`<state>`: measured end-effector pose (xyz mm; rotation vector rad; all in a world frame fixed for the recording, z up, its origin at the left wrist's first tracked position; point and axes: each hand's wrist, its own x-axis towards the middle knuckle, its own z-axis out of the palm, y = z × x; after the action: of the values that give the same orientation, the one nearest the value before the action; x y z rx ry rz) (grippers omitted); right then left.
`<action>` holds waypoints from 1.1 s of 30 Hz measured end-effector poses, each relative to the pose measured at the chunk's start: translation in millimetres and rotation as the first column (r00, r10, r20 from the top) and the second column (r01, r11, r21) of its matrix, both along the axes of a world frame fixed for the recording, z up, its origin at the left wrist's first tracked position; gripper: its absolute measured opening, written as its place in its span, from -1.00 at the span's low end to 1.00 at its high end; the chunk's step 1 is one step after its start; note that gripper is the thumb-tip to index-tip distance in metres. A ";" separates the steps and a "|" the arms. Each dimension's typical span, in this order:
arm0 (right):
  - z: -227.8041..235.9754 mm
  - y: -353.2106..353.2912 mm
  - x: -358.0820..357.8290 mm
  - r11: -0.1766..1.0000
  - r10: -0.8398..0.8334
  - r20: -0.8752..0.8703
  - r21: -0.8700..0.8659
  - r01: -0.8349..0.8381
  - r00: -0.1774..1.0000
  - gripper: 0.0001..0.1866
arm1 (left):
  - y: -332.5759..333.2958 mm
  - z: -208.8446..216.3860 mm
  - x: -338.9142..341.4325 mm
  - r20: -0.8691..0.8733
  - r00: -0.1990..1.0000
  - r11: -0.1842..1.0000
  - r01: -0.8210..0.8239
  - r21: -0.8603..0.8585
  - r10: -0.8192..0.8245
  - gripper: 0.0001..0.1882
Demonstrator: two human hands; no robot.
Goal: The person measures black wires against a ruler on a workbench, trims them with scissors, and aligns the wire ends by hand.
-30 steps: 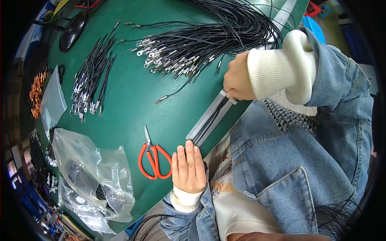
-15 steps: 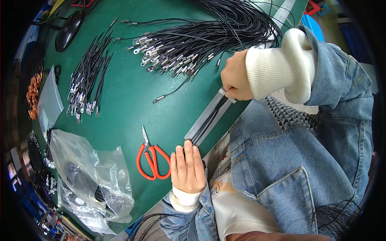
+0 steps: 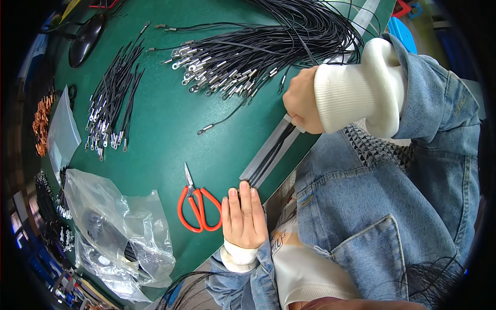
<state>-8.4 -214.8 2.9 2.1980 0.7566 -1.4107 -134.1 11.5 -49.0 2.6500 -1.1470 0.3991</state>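
Note:
Several short black wires point(image 3: 269, 159) lie along a narrow pale grey strip point(image 3: 252, 170) near the table's front edge. My left hand point(image 3: 244, 217) rests flat at the strip's near end, fingers stretched out side by side, their tips at the wire ends. At the other end my right hand point(image 3: 304, 101) is closed, with its fingers curled over the wires' far ends; its fingertips are partly hidden. Just left of my left hand lie scissors point(image 3: 199, 206) with red handles, their blades pointing away from me.
A large bundle of black cables point(image 3: 289, 44) with silver ring terminals spreads across the far side. Shorter terminal cables point(image 3: 111, 98) lie at the left, near copper-coloured parts point(image 3: 42, 124). Clear plastic bags point(image 3: 124, 227) cover the near left. A black oval object point(image 3: 87, 41) stands at the far left.
Both hands hold nearly the same pose over the strip and wires. The whole view has shifted very slightly; nothing has been picked up or let go.

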 end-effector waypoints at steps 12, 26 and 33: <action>-6.0 -16.2 -2.0 0.973 -0.013 0.216 0.226 -0.037 0.976 -0.78 | 2.7 23.4 -3.3 -0.142 0.973 0.950 -0.210 -0.232 0.180 -0.63; 14.1 -50.7 0.2 0.338 -0.257 -0.295 0.865 0.371 0.920 -0.75 | 54.6 32.9 22.0 -0.808 0.457 0.560 -0.805 -0.198 0.371 -0.74; 15.7 -40.5 1.3 0.125 -0.236 -0.394 0.894 0.429 0.888 -0.74 | -16.9 75.3 -15.4 -0.909 0.408 0.534 -0.790 -0.302 0.089 -0.83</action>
<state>-7.1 -255.3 18.6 3.4613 1.6754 -1.4801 -149.5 -5.4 26.3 1.8984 0.1827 -0.3022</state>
